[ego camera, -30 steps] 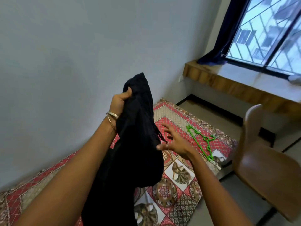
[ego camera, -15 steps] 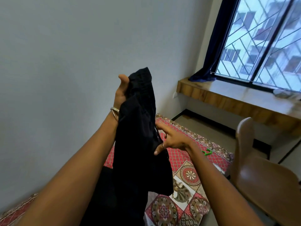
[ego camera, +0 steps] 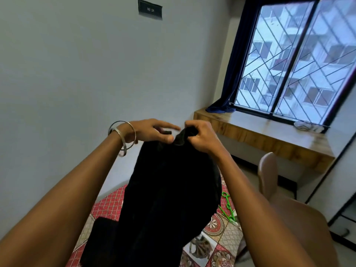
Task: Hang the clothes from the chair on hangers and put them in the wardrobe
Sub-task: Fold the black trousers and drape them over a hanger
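You've got the black garment held up in front of you by its top edge: your right hand bunches the fabric in curled fingers, and your left hand pinches it right beside. The rest hangs down over the patterned bedspread, with a green hanger lying there, and the chair sits off to your right.

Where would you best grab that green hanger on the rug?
Probably from above, at a straight bar of the green hanger. It lies flat on the rug, so no side leaves room for fingers underneath. The black garment and the right arm hide part of it; both hands are busy holding the garment.
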`<state>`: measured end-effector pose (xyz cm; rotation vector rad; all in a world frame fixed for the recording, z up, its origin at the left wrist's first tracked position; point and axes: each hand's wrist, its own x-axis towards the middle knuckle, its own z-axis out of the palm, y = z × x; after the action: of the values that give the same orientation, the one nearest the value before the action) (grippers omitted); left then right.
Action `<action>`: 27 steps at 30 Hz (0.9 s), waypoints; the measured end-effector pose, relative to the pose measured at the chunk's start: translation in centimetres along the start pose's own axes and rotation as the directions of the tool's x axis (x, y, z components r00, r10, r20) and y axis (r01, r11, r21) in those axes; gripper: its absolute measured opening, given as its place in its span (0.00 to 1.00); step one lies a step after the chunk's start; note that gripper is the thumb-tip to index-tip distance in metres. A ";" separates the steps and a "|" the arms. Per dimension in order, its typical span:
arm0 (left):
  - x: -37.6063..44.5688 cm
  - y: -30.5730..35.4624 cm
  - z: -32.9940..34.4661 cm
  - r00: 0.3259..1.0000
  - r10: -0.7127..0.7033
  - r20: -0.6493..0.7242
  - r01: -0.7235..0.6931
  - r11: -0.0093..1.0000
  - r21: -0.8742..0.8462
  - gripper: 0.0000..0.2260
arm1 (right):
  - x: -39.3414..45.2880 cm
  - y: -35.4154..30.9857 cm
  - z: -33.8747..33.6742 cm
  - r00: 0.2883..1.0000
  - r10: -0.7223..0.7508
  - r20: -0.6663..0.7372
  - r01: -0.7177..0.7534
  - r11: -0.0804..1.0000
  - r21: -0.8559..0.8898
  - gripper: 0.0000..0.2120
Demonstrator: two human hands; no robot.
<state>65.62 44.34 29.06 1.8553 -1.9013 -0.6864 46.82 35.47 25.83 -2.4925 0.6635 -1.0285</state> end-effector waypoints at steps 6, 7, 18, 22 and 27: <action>0.3 0.2 0.2 0.993 -0.100 -0.068 0.102 0.995 0.023 0.23 | 1.8 -0.6 -0.9 0.947 0.112 -0.300 -0.156 0.979 -0.128 0.10; 0.4 0.3 0.3 0.984 -0.098 -0.150 0.104 0.994 0.034 0.22 | 1.8 -0.5 -1.1 0.938 0.118 -0.325 -0.177 0.972 -0.158 0.10; 2.4 4.0 -1.9 0.697 0.152 -0.701 0.215 0.888 0.407 0.19 | -5.0 4.1 -3.9 0.878 0.207 0.431 -0.334 0.910 0.245 0.27; 1.9 4.0 -3.1 0.614 0.260 -0.745 0.147 0.890 0.432 0.21 | -9.2 9.3 -2.2 0.612 0.478 0.631 -0.458 0.864 -0.210 0.27; 1.1 2.1 -3.9 0.715 0.259 -0.649 0.059 0.903 0.425 0.19 | -7.1 10.1 -2.3 0.684 0.651 0.329 -0.359 0.693 -0.625 0.29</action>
<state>66.15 42.94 33.37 1.8370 -1.6618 0.4817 37.86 30.72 18.44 -2.5388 1.5045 0.1099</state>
